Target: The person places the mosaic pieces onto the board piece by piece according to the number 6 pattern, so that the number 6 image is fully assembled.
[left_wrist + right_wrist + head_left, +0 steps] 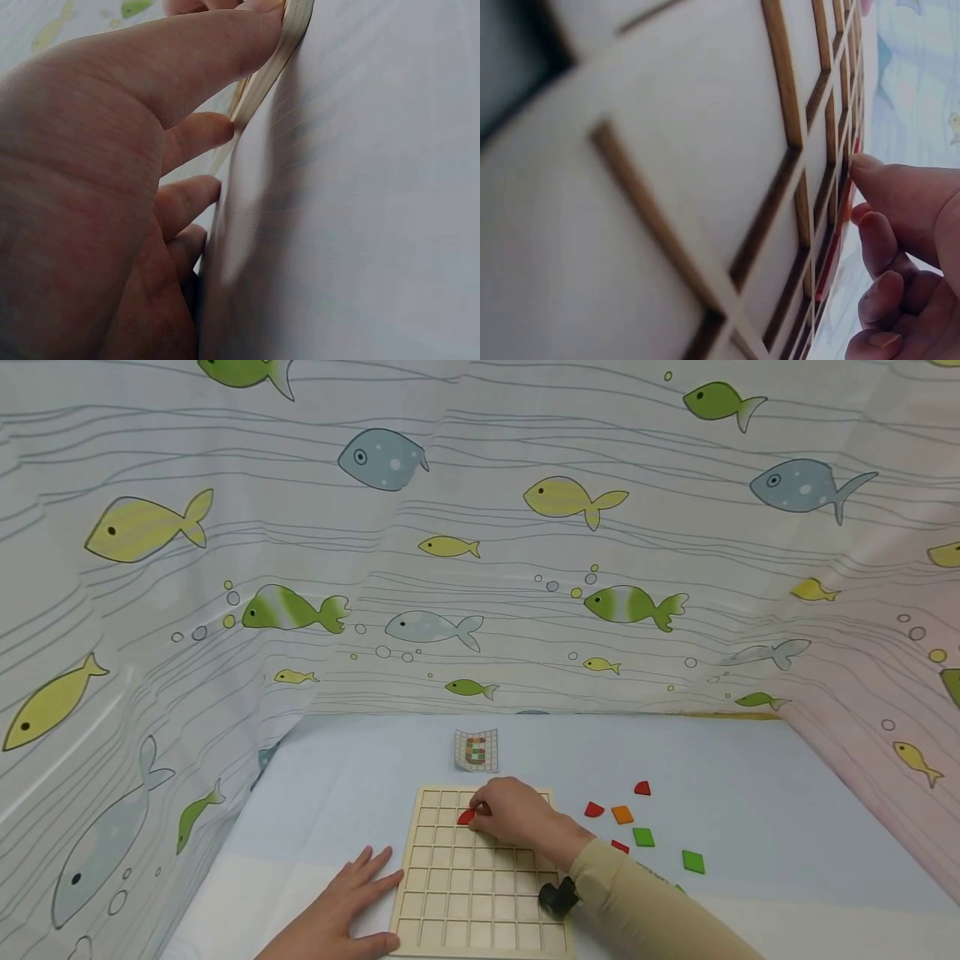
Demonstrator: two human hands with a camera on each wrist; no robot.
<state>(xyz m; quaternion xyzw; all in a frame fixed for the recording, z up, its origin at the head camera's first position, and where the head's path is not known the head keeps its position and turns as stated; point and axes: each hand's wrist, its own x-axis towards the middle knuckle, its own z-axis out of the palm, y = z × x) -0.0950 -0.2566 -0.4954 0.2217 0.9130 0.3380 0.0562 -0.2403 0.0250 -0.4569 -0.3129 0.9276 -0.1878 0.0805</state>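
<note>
A pale wooden grid board [448, 906] lies on the table in front of me. My right hand [513, 810] is over its upper rows, thumb and fingertips close together at an orange tile [847, 201], seen in the right wrist view and hidden in the head view. One red quarter-round tile [466, 817] lies in a cell left of the fingertips. Another red tile [829, 266] shows in the right wrist view, nearer the camera. With fingers spread, my left hand [343, 906] rests at the board's left edge; its thumb touches the rim in the left wrist view.
A small pattern card [476, 751] lies beyond the board. Right of the board are loose tiles: red quarter-rounds [594, 810], an orange square [622, 814] and green squares [643, 837]. A black object [558, 898] is by the right wrist. Fish-print curtains [517, 643] enclose the table.
</note>
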